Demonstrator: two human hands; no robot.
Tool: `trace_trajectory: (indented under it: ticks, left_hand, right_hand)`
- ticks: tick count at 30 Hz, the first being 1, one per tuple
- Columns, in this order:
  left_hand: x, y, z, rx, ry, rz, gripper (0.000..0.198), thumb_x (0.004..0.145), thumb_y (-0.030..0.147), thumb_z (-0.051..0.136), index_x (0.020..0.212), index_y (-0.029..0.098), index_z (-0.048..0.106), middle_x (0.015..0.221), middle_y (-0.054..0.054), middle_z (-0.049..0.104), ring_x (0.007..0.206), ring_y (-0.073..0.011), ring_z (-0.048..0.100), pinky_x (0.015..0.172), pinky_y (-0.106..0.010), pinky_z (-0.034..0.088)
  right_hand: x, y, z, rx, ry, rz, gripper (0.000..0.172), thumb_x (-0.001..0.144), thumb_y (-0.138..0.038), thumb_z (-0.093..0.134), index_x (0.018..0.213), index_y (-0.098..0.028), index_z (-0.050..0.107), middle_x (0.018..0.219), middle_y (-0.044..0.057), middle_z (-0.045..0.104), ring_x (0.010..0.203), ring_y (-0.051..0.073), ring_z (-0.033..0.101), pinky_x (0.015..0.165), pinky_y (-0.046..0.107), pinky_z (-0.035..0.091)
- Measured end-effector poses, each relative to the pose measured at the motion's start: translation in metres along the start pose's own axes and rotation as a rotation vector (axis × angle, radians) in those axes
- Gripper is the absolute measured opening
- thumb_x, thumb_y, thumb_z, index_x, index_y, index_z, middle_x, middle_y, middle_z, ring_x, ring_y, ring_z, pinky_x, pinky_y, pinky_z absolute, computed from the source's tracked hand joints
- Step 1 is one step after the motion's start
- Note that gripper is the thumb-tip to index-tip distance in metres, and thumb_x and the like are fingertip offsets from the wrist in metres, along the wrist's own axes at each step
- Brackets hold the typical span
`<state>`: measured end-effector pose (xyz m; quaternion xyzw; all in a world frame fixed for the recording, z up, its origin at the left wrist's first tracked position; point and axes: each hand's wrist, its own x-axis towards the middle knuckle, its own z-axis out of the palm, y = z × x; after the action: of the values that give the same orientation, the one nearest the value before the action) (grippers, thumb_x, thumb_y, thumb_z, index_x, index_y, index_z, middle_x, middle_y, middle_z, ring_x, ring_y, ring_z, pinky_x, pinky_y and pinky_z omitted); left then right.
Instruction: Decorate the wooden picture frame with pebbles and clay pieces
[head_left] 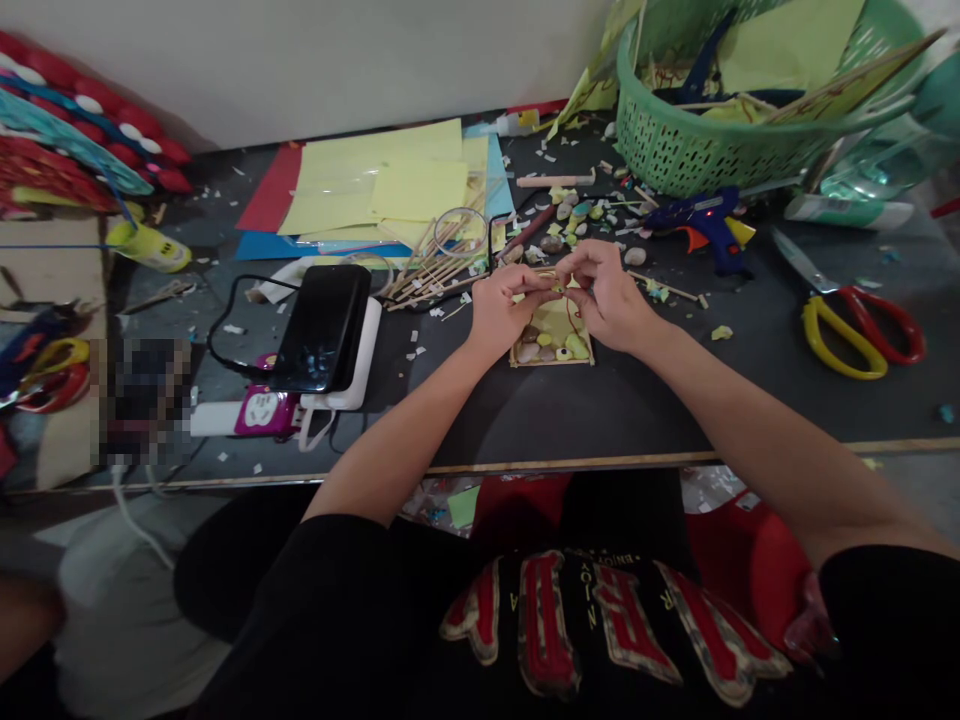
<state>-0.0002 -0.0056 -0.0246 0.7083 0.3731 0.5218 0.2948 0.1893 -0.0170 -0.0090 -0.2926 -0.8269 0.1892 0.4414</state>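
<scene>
A small stick-framed picture (556,352) lies flat on the dark table, with pebbles along its lower part and a thin reddish-brown line on its yellow backing. Over its upper edge, my left hand (511,308) and my right hand (606,298) meet fingertip to fingertip. Both are closed in a pinch. Whatever small piece sits between the fingertips is too small to name. Pebbles (577,215) are heaped just beyond the hands, and thin wooden sticks (431,265) lie to the left of them.
A blue glue gun (709,225) and large scissors (847,310) lie on the right, below a green basket (660,150). Yellow paper sheets (337,180) lie at the back left. A black phone (321,325) rests on a white block, with cables nearby. Paper scraps litter the table.
</scene>
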Motion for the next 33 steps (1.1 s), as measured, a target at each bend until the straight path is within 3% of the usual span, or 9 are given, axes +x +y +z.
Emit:
trace_trajectory:
  ticks: [4, 9, 14, 24, 33]
  left_hand:
    - [0.001, 0.002, 0.002, -0.035, -0.006, -0.045, 0.008, 0.076, 0.023, 0.076, 0.076, 0.020, 0.069, 0.080, 0.001, 0.073, 0.079, -0.0148, 0.072, 0.077, -0.031, 0.059]
    - [0.004, 0.004, 0.006, -0.204, -0.024, -0.159, 0.016, 0.074, 0.023, 0.079, 0.073, 0.019, 0.063, 0.086, 0.000, 0.075, 0.085, -0.0182, 0.074, 0.079, -0.036, 0.062]
    - [0.006, 0.004, 0.005, -0.234, -0.025, -0.193, 0.020, 0.071, 0.024, 0.081, 0.074, 0.019, 0.062, 0.081, 0.001, 0.075, 0.082, -0.0175, 0.074, 0.077, -0.034, 0.062]
    - [0.006, 0.005, 0.007, -0.318, -0.017, -0.269, 0.023, 0.069, 0.022, 0.083, 0.072, 0.019, 0.060, 0.086, 0.001, 0.077, 0.086, -0.0185, 0.075, 0.081, -0.037, 0.064]
    - [0.005, 0.004, 0.007, -0.277, -0.028, -0.237, 0.021, 0.070, 0.024, 0.083, 0.074, 0.019, 0.062, 0.085, 0.001, 0.077, 0.081, -0.0180, 0.076, 0.075, -0.035, 0.065]
  right_hand:
    - [0.000, 0.000, 0.001, 0.012, -0.004, 0.011, 0.028, 0.100, -0.046, 0.036, 0.119, -0.027, 0.035, 0.094, 0.003, 0.054, 0.071, 0.016, 0.054, 0.071, 0.043, 0.055]
    - [0.003, -0.004, -0.002, -0.018, 0.052, -0.016, 0.036, 0.100, -0.045, 0.039, 0.130, -0.031, 0.026, 0.097, 0.004, 0.058, 0.084, 0.019, 0.061, 0.084, 0.048, 0.056]
    - [0.006, -0.007, -0.001, -0.043, 0.003, -0.008, 0.043, 0.097, -0.052, 0.041, 0.131, -0.030, 0.028, 0.102, 0.007, 0.061, 0.094, 0.023, 0.064, 0.091, 0.056, 0.053]
    - [-0.001, 0.005, 0.005, 0.015, 0.060, 0.041, 0.046, 0.096, -0.055, 0.042, 0.133, -0.033, 0.026, 0.108, 0.008, 0.061, 0.093, 0.024, 0.063, 0.085, 0.054, 0.054]
    - [0.000, 0.001, 0.005, -0.052, 0.084, -0.014, 0.040, 0.099, -0.046, 0.039, 0.134, -0.033, 0.027, 0.103, 0.005, 0.059, 0.080, 0.020, 0.060, 0.081, 0.048, 0.054]
